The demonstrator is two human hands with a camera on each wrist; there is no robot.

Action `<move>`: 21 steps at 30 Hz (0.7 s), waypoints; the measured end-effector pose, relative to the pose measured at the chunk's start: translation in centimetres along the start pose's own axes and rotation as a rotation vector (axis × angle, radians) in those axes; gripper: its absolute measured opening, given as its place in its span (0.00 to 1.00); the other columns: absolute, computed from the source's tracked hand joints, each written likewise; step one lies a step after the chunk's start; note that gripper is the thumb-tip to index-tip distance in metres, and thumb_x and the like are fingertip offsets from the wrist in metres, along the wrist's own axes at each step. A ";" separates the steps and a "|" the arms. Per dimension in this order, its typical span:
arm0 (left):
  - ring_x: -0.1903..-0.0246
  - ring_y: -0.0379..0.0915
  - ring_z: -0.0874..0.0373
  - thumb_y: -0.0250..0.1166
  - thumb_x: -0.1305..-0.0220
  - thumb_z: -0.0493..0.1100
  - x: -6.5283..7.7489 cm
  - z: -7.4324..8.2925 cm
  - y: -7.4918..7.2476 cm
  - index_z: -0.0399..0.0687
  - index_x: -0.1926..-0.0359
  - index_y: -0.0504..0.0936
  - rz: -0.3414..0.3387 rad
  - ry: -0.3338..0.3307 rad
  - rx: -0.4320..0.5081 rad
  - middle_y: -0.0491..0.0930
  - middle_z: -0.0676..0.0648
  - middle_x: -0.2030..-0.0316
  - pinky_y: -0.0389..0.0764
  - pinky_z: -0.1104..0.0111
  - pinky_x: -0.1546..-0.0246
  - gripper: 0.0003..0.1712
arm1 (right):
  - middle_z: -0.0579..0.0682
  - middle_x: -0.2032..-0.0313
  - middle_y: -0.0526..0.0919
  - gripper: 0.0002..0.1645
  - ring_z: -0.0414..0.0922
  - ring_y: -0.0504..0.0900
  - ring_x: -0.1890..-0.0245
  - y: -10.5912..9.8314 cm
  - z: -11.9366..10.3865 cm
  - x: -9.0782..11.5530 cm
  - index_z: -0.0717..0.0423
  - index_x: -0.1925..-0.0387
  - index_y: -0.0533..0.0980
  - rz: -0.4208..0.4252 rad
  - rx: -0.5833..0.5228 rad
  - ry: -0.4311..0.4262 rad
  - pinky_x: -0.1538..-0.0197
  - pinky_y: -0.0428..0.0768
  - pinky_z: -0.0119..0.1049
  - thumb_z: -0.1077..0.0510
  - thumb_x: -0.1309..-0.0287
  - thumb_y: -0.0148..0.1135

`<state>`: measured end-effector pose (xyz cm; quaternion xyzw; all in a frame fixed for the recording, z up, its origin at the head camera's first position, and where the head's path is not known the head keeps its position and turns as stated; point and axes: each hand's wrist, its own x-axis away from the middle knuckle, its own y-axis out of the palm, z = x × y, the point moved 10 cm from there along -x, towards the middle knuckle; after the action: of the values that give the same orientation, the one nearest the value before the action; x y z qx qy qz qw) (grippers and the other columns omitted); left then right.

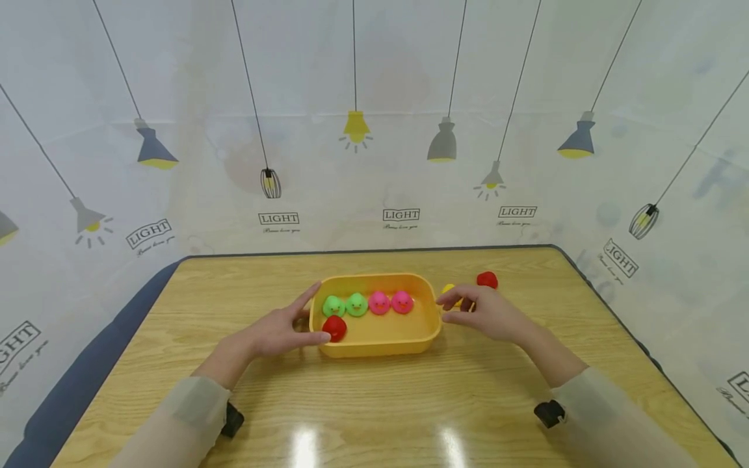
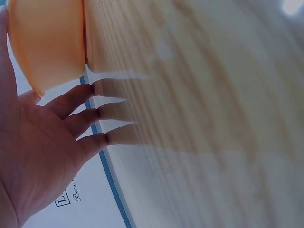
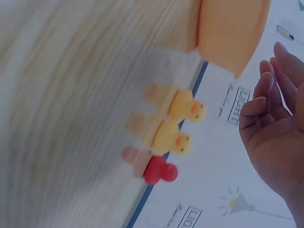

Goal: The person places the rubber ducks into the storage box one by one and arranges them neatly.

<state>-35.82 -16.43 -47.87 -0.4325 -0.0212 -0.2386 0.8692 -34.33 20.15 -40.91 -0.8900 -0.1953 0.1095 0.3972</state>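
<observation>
A yellow plastic tub (image 1: pixel 374 348) stands on the table. Two green ducks (image 1: pixel 356 304) and two pink ducks (image 1: pixel 380 303) line up along its far side, with a red duck (image 1: pixel 334 328) at the near left corner. My left hand (image 1: pixel 277 331) spans the tub's left end, thumb at the near rim and index finger at the far corner; the other fingers (image 2: pixel 85 118) spread down to the table. My right hand (image 1: pixel 491 312) hovers by the right end, fingers loosely bent, nothing visible in them. Beyond it, a yellow duck (image 1: pixel 448 288) is partly hidden.
Outside the tub, the right wrist view has two yellow ducks (image 3: pixel 173 137) and a red duck (image 3: pixel 160 170) in a row on the table. The wooden table (image 1: pixel 374 409) ends at a dark edge, before a white cloth (image 1: pixel 363 188) printed with lamps.
</observation>
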 end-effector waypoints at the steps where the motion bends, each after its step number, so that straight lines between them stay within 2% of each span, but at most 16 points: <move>1: 0.20 0.63 0.28 0.69 0.38 0.81 0.0 0.0 0.0 0.88 0.12 0.36 -0.001 -0.003 0.001 0.74 0.39 0.22 0.61 0.29 0.22 0.66 | 0.48 0.53 0.89 0.19 0.45 0.80 0.60 -0.4 0.4 0.4 0.52 0.42 0.87 0.005 0.010 0.007 0.59 0.81 0.32 0.49 0.29 0.75; 6: 0.20 0.63 0.28 0.69 0.38 0.81 0.0 0.0 -0.1 0.89 0.13 0.35 0.002 -0.003 0.000 0.73 0.39 0.21 0.61 0.29 0.21 0.66 | 0.48 0.52 0.89 0.18 0.45 0.79 0.60 -1.9 2.9 1.9 0.50 0.43 0.87 0.013 0.026 0.058 0.59 0.80 0.32 0.48 0.28 0.74; 10: 0.20 0.63 0.27 0.69 0.37 0.81 0.0 0.0 -0.2 0.88 0.12 0.35 0.007 0.005 -0.002 0.74 0.38 0.22 0.62 0.29 0.22 0.66 | 0.49 0.51 0.89 0.19 0.46 0.79 0.60 -3.1 4.6 2.7 0.53 0.43 0.86 0.038 0.019 0.078 0.61 0.80 0.33 0.48 0.27 0.73; 15: 0.20 0.62 0.27 0.69 0.38 0.81 0.0 -0.2 -0.2 0.87 0.12 0.35 0.004 -0.001 0.002 0.73 0.38 0.22 0.61 0.28 0.22 0.67 | 0.49 0.50 0.89 0.20 0.45 0.80 0.61 -4.1 6.6 3.3 0.53 0.40 0.86 0.076 0.028 0.100 0.63 0.80 0.34 0.48 0.25 0.71; 21: 0.21 0.63 0.27 0.69 0.38 0.82 0.0 -0.2 -0.1 0.91 0.13 0.34 0.000 -0.005 0.000 0.73 0.38 0.21 0.61 0.28 0.22 0.66 | 0.53 0.49 0.89 0.22 0.47 0.81 0.60 -5.4 9.1 3.5 0.55 0.38 0.84 0.121 0.032 0.159 0.64 0.80 0.34 0.48 0.24 0.70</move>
<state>-35.94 -16.63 -47.91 -0.4334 -0.0235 -0.2374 0.8691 -35.74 31.05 -43.01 -0.8996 -0.1075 0.0652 0.4182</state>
